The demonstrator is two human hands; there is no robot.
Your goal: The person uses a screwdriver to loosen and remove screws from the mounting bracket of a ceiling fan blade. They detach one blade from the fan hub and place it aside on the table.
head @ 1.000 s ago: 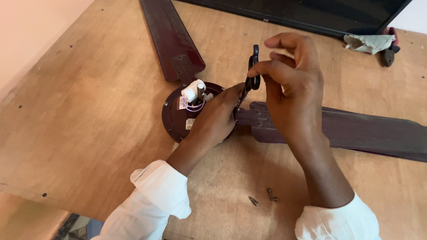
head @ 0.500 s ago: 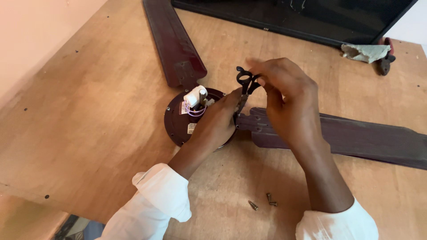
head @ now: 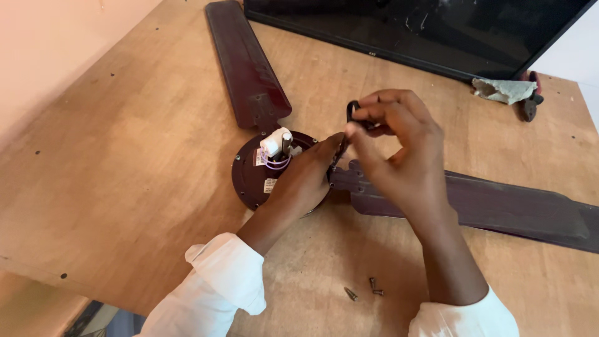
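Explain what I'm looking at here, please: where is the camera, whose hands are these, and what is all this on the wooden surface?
The camera sits on a person's head and looks down at their own two bare hands. Both work at a dark ceiling fan motor hub lying on a wooden table. The left hand rests on the hub's edge. The right hand pinches a small dark tool; what kind is unclear. Two fan blades lie on the table: one blade points away, another blade runs right. Loose screws lie near the sleeves. At the far edge are a flat dark screen, a crumpled rag and a pair of pliers.
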